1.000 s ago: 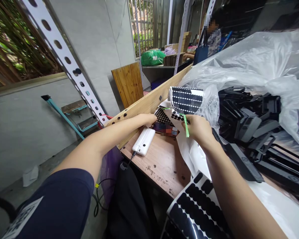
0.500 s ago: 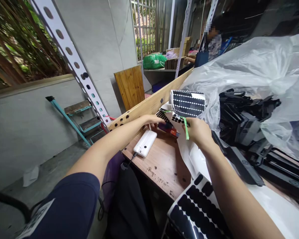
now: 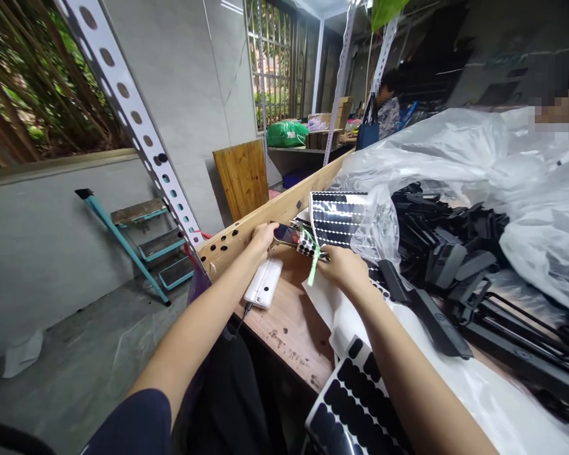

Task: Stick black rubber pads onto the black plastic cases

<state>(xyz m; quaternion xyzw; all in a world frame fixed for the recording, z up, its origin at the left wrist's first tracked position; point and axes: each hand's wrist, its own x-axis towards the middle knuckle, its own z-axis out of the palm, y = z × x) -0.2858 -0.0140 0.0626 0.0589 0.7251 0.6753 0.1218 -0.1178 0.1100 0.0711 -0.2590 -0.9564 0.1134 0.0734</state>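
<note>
Near the wooden board, my left hand (image 3: 264, 237) is closed on the left end of a smartphone (image 3: 286, 234), which has a dark screen. My right hand (image 3: 345, 268) has its fingers closed on a green strip (image 3: 314, 268), whose end hangs down below them. Just beyond the strip lies a small sheet piece with black dots (image 3: 306, 242). A larger sheet of black round stickers (image 3: 339, 215) stands curled behind my right hand. Below my left hand, a white power bank (image 3: 264, 284) with a black cable plugged in rests on the wooden tabletop (image 3: 291, 319).
Another sheet of black stickers (image 3: 355, 398) hangs over the front edge under my right forearm. Black plastic parts (image 3: 455, 259) lie heaped at right beneath clear plastic bags (image 3: 455, 142). A wooden board (image 3: 237, 239) with stuck dots borders the table. A step ladder (image 3: 142, 234) stands left; people are behind.
My left hand has come out from beside the dotted sheet and now grips the smartphone. My right hand has moved left and lower with the green strip. The view has shifted slightly.
</note>
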